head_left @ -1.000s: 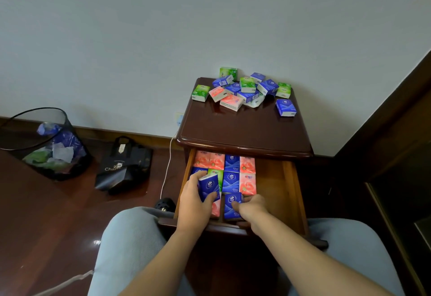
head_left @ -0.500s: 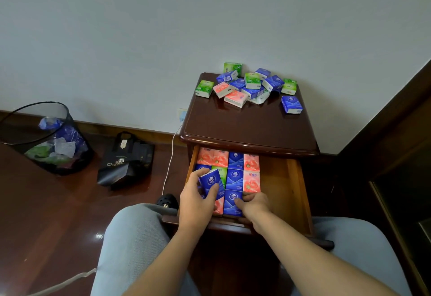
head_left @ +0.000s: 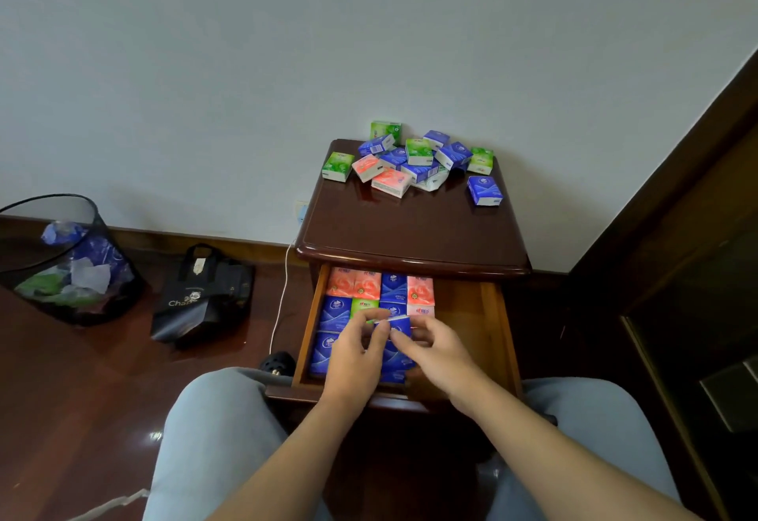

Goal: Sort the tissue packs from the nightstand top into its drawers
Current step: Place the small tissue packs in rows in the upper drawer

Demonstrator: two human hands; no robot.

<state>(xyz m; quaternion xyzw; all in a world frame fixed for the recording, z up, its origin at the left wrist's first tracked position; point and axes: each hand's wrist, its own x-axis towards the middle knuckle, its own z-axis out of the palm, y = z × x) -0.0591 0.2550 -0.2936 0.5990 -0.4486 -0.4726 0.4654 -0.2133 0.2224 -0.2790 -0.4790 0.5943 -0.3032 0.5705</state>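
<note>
Hands (head_left: 357,360) pinching glossy blue pack (head_left: 397,325) (boxy), wooden drawer (head_left: 498,340)

A pale wall (head_left: 246,69) meets glossy dark wood floor (head_left: 61,397); a mesh bin (head_left: 61,258) at nine o'clock, black bag (head_left: 201,295) beside it, dark cabinet (head_left: 697,274) at three o'clock.

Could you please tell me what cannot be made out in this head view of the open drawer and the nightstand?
- Head view: the front packs in the drawer are covered by the left hand and right hand.
- The blue pack between the fingertips is motion-blurred, so who grips it is unclear.
- Print on the packs piled on the nightstand top is too small to read.
- Any lower drawers are hidden behind the open one.
</note>
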